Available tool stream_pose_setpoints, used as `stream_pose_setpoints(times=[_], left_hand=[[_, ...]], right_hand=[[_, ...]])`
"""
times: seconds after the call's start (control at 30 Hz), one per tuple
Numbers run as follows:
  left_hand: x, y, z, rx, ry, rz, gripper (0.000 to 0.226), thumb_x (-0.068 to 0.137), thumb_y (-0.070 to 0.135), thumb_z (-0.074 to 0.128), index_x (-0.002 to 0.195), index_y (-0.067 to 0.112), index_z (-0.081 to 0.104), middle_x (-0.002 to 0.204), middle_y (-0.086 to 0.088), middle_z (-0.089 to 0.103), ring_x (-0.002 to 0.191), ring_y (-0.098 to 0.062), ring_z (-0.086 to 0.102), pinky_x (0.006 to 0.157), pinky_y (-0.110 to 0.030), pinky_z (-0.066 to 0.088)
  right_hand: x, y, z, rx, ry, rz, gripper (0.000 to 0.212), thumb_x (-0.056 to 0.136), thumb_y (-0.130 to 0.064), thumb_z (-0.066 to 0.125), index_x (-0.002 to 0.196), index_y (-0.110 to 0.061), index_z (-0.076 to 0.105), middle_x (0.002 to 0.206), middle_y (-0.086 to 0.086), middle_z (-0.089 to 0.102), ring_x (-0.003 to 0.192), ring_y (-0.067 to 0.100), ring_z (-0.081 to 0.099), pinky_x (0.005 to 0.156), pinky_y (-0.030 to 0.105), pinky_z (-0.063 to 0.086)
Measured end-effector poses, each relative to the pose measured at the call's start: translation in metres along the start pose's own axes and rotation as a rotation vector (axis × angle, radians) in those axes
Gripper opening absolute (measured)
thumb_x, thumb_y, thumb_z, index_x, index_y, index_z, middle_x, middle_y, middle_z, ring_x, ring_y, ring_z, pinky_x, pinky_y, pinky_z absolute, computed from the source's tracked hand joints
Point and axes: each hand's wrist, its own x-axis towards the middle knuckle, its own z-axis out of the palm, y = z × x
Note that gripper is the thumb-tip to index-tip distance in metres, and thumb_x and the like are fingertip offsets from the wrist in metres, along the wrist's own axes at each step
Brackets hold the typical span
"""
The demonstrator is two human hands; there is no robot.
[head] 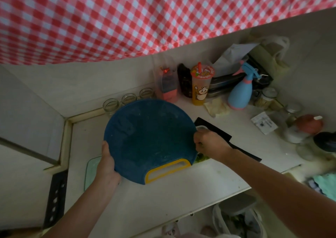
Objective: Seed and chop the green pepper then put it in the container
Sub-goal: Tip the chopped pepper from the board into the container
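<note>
A round blue cutting board [149, 137] with a yellow handle [168, 170] is tipped up on edge over the counter. My left hand [107, 166] grips its left rim. My right hand [209, 143] is curled around its right rim. Chopped green pepper pieces [201, 158] show just under the board's lower right edge; the rest is hidden behind the board. A clear glass container [91, 168] peeks out at the lower left, mostly covered by the board and my left hand.
A black flat tool [236, 146] lies on the counter behind my right hand. Along the back stand glass jars [111, 105], a drink cup [201, 86], a blue spray bottle [240, 92] and more jars [307, 126] at right. A checked cloth [127, 19] hangs above.
</note>
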Motion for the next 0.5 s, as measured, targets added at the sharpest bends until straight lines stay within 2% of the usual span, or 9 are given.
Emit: stream_pose_setpoints(times=[0.07,0.2,0.3,0.4,0.5], left_hand=[[0.001,0.002,-0.001,0.001,-0.003,0.0,0.05,0.088,0.064,0.041,0.118,0.029,0.063,0.121,0.001,0.065,0.116,-0.026,0.057,0.099,-0.049,0.044],[-0.005,0.004,0.003,-0.022,-0.008,0.012,0.046,0.093,0.059,0.034,0.113,0.029,0.063,0.118,0.001,0.066,0.11,-0.023,0.059,0.086,-0.041,0.049],[-0.007,0.008,0.005,-0.016,-0.023,0.04,0.042,0.095,0.054,0.034,0.113,0.028,0.062,0.118,0.0,0.065,0.108,-0.023,0.06,0.081,-0.04,0.051],[-0.01,0.011,0.009,-0.013,-0.035,0.042,0.042,0.096,0.054,0.033,0.111,0.028,0.063,0.119,-0.001,0.064,0.108,-0.023,0.06,0.078,-0.039,0.051],[-0.012,0.011,0.012,-0.023,-0.023,0.053,0.038,0.095,0.052,0.036,0.108,0.029,0.064,0.118,0.0,0.065,0.108,-0.023,0.06,0.082,-0.04,0.052]], right_hand=[[-0.002,0.007,0.004,-0.016,0.021,0.056,0.016,0.088,-0.012,0.051,0.096,-0.004,0.062,0.101,0.011,0.06,0.088,0.027,0.059,0.065,0.027,0.041],[-0.008,0.01,0.0,-0.025,0.021,0.163,0.013,0.095,-0.02,0.044,0.089,-0.012,0.053,0.081,0.009,0.058,0.074,0.024,0.057,0.062,0.028,0.041],[-0.009,0.007,0.001,0.038,0.119,0.192,0.016,0.096,-0.023,0.046,0.085,-0.013,0.052,0.078,0.006,0.055,0.071,0.02,0.053,0.061,0.028,0.039],[-0.006,0.001,0.003,0.203,0.276,0.057,0.013,0.09,-0.021,0.059,0.094,-0.009,0.06,0.09,0.002,0.056,0.079,0.013,0.049,0.068,0.024,0.039],[-0.002,-0.004,0.004,0.139,0.223,-0.131,0.012,0.082,-0.014,0.065,0.094,-0.012,0.066,0.096,0.002,0.06,0.085,0.017,0.05,0.076,0.029,0.041]])
